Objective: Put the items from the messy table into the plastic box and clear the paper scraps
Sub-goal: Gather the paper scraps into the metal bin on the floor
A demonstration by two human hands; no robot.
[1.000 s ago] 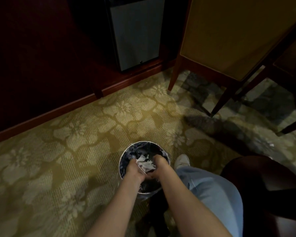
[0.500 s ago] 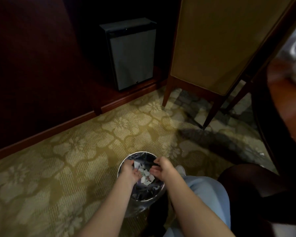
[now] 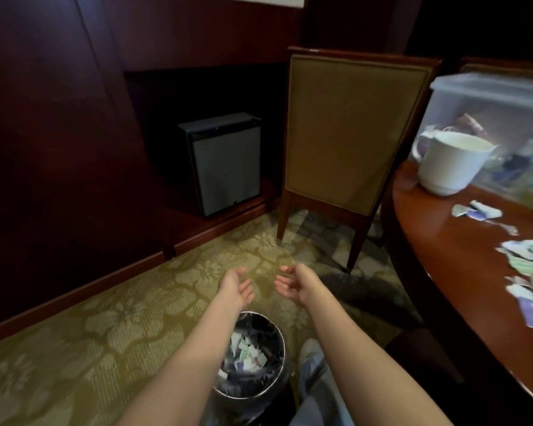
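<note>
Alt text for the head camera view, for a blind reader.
Left hand and right hand, open and empty, hover by a bin of paper scraps. At right, loose scraps, a mug and the plastic box sit on the table.

- The setting looks like a hotel room.
- A small grey box-shaped mini-fridge [image 3: 225,164] sits in a dark wooden niche at 11 o'clock.
- Dark red-brown wood panelling [image 3: 43,149] lines the wall from 9 to 12 o'clock.
- An olive floral-patterned carpet [image 3: 105,318] covers the floor.
- A wood-framed chair with a tan fabric back [image 3: 348,127] stands at 1 o'clock, beside a round polished wooden table [image 3: 462,256] at 3 o'clock.
- A small round metal waste bin [image 3: 282,348] stands at 6 o'clock.
</note>
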